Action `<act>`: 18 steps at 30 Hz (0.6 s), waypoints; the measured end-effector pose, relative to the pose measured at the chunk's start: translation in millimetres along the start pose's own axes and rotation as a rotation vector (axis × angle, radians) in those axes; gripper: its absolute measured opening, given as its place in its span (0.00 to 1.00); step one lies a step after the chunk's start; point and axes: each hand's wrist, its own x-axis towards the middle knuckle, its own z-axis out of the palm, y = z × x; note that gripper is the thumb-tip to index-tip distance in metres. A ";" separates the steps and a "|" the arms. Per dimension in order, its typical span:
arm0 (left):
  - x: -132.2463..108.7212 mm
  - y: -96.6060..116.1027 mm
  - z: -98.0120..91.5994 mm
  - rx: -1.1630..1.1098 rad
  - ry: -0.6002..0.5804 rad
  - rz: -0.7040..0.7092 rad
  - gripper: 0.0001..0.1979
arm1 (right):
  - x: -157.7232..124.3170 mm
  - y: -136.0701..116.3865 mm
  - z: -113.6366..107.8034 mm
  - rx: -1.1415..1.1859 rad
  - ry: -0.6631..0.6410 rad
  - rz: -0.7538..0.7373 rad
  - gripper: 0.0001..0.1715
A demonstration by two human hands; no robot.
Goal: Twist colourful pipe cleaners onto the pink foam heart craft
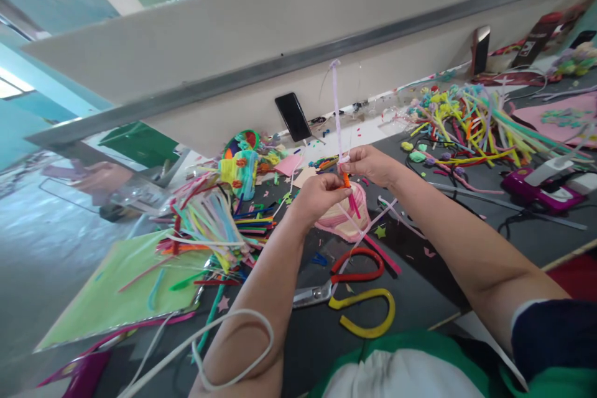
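Observation:
My left hand (317, 194) is closed in a pinch on a bundle of pipe cleaners (349, 185), orange and pink where they show below my fingers. My right hand (368, 165) is closed on the same bundle just above it, gripping a long pale lilac pipe cleaner (336, 106) that stands up toward the grey partition. Loose pink and lilac ends hang down from the bundle over a pink folded craft piece (342, 221) on the dark table.
Scissors with red and yellow handles (359, 292) lie near me. A heap of coloured pipe cleaners (209, 224) on green paper (116, 298) sits left, another heap (471, 124) back right. A black phone (293, 116) leans on the partition. A purple glue gun (541, 189) lies right.

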 end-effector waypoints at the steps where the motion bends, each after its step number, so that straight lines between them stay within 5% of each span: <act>1: 0.0 -0.2 -0.1 -0.008 -0.007 -0.009 0.14 | -0.2 -0.5 -0.1 -0.006 0.000 0.000 0.14; 7: 3.5 -7.6 3.2 0.030 0.108 -0.012 0.12 | 2.5 0.7 1.8 -0.094 0.126 0.036 0.13; 15: 5.3 -21.6 22.1 0.559 0.440 0.243 0.08 | 9.2 11.7 17.8 -0.656 0.560 0.125 0.10; 18: 5.0 -18.6 14.9 0.486 0.446 0.258 0.08 | 7.3 6.5 24.5 -0.456 0.536 0.065 0.11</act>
